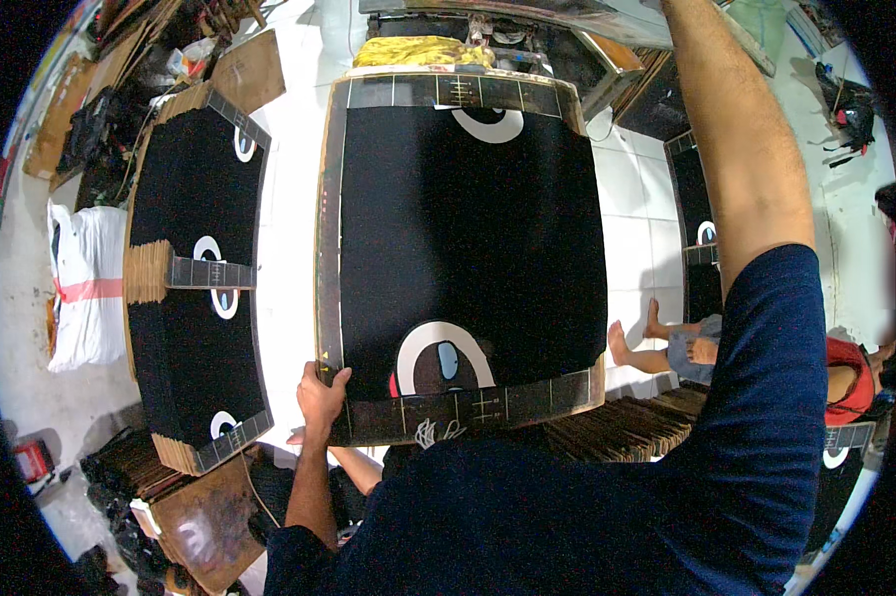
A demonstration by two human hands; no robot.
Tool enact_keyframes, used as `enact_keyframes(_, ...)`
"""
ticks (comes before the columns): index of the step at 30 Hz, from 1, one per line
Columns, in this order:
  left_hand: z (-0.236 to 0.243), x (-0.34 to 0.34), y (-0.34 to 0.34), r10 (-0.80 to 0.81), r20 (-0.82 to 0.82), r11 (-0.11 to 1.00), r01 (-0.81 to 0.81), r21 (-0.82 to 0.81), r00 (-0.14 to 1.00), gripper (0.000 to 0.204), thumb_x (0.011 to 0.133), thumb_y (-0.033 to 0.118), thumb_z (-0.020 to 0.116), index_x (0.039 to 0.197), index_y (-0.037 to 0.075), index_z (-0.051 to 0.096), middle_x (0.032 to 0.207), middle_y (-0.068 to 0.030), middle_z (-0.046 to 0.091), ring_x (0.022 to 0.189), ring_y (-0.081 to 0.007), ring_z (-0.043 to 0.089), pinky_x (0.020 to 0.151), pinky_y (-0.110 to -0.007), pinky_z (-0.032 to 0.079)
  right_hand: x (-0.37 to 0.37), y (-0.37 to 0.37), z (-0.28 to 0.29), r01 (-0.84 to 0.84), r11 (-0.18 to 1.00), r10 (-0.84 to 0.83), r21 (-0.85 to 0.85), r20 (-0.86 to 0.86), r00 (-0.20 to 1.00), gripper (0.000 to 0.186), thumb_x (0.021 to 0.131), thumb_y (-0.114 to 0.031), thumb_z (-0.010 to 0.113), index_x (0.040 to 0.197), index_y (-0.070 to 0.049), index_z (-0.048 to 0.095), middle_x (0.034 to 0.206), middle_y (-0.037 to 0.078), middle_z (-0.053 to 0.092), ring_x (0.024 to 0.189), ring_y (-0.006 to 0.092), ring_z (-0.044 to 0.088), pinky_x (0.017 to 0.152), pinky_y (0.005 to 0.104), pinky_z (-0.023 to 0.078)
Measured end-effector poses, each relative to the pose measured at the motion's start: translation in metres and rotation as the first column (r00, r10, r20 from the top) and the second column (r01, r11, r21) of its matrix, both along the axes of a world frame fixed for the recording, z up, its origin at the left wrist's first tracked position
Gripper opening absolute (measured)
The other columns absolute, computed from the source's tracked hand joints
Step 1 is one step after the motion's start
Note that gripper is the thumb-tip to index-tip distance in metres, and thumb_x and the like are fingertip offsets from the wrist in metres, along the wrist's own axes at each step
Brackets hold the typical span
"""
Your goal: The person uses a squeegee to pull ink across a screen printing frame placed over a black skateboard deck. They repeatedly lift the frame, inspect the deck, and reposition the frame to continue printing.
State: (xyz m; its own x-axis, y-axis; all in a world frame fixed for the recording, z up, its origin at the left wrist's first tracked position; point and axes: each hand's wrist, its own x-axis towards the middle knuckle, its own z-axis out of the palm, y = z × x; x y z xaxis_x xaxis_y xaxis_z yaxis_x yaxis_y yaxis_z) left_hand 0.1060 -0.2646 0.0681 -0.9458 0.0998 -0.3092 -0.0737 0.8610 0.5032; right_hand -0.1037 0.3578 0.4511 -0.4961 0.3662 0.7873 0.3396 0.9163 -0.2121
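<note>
Before me lies a flat board [335, 228] with black fabric [468, 238] spread over it. Dark strips with pale ruled marks run along its near and far ends. Parts of cartoon eyes show on the cloth: a large white, brown and blue eye [450, 360] near me and a white arc [489, 124] at the far end. My left hand [321, 399] is closed on the board's near left corner, thumb on top. My right arm stretches far forward, past the board's right side, toward a long pale frame [527, 14] at the top; the hand itself is outside the picture.
Left, stacked boards [148, 270] carry similar black panels, beside a white sack [92, 288]. Yellow cloth [418, 52] lies beyond my board. At right, a person in red [849, 382] sits with bare feet on the tiles, near more panels. Stacked boards [626, 427] stand near right.
</note>
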Motion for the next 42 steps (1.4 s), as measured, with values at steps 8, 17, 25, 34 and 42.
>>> enact_keyframes(8, -0.011, -0.015, -0.002, 0.002, 0.037, 1.000, -0.001, -0.009, 0.999, 0.055, 0.079, 0.041, 0.086, 0.103, -0.002, 0.062, 0.089, -0.0249, 0.072, 0.087, -0.0457, 0.072, 0.079, -0.051, 0.055, -0.015, 0.013, 0.009, -0.012, 1.000, 0.012, -0.010, 0.012, 1.000, 0.047, 0.088, -0.029, 0.076, 0.132, -0.017, 0.067, 0.127, 0.016, 0.070, 0.119, 0.0347, 0.066, 0.100, 0.0467, 0.050)
enact_keyframes(17, -0.011, -0.012, 0.002, 0.024, 0.032, 0.999, -0.023, -0.036, 0.999, 0.056, 0.079, 0.043, 0.086, 0.104, -0.001, 0.063, 0.090, -0.0241, 0.073, 0.087, -0.0448, 0.072, 0.078, -0.050, 0.055, -0.012, 0.009, 0.013, 0.043, 0.997, -0.041, -0.065, 0.032, 0.999, 0.049, 0.086, -0.036, 0.077, 0.132, -0.022, 0.068, 0.124, 0.015, 0.073, 0.118, 0.0334, 0.068, 0.102, 0.0463, 0.050)
enact_keyframes(25, -0.031, -0.013, 0.002, 0.048, 0.074, 0.997, -0.044, -0.059, 0.996, 0.062, 0.076, 0.041, 0.087, 0.116, -0.002, 0.067, 0.112, -0.0228, 0.070, 0.103, -0.0400, 0.069, 0.090, -0.048, 0.055, -0.021, 0.016, 0.017, 0.026, 0.999, -0.026, 0.045, -0.006, 1.000, 0.045, 0.088, -0.035, 0.075, 0.129, -0.017, 0.068, 0.123, 0.015, 0.072, 0.116, 0.0357, 0.067, 0.100, 0.0492, 0.050)
enact_keyframes(34, -0.045, -0.045, 0.016, 0.064, -0.014, 0.998, -0.064, -0.029, 0.998, 0.070, 0.067, 0.037, 0.090, 0.121, -0.002, 0.069, 0.118, -0.0222, 0.062, 0.112, -0.0389, 0.061, 0.099, -0.048, 0.051, -0.027, 0.013, 0.030, -0.061, 0.998, 0.061, -0.011, -0.022, 0.998, 0.042, 0.084, -0.023, 0.078, 0.125, -0.017, 0.070, 0.112, 0.018, 0.074, 0.110, 0.0371, 0.069, 0.096, 0.0471, 0.052)
enact_keyframes(42, -0.028, -0.208, 0.278, -0.354, -0.503, 0.923, 0.380, -0.055, 0.788, 0.095, 0.073, 0.047, 0.088, 0.156, 0.024, 0.047, 0.157, -0.0279, 0.039, 0.143, -0.0482, 0.037, 0.111, -0.063, 0.036, -0.045, 0.033, 0.040, -0.012, 1.000, 0.014, -0.016, 0.118, 0.993, 0.042, 0.086, -0.035, 0.076, 0.123, -0.017, 0.073, 0.116, 0.016, 0.074, 0.114, 0.0344, 0.069, 0.097, 0.0518, 0.049)
